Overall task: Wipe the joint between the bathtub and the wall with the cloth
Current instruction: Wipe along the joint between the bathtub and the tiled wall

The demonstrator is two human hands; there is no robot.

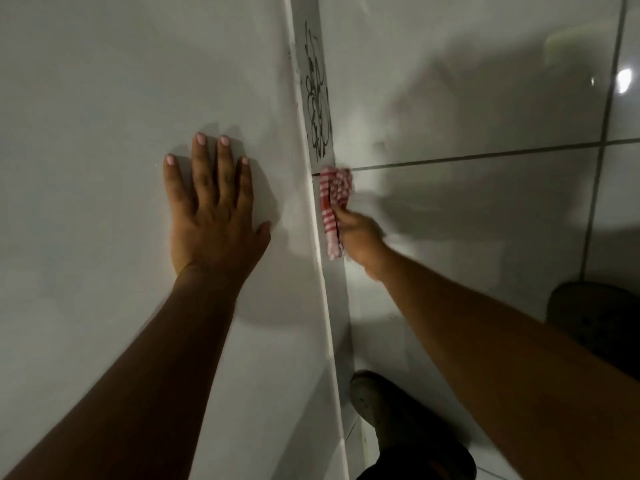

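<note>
My left hand (213,209) lies flat with fingers spread on a broad pale smooth surface (104,133). A white raised strip, the joint (311,202), runs from top to bottom along that surface's right edge. My right hand (360,242) is shut on a red-and-white checked cloth (333,206) and presses it against the narrow grey band just right of the strip. The hand and cloth are motion-blurred. The cloth sits where a dark grout line meets the band.
Glossy tiles (485,220) with dark grout lines fill the right side. Black scribbled marks (317,109) cover the band above the cloth. My dark shoe (391,407) shows at the bottom. A dark round object (595,320) sits at the right edge.
</note>
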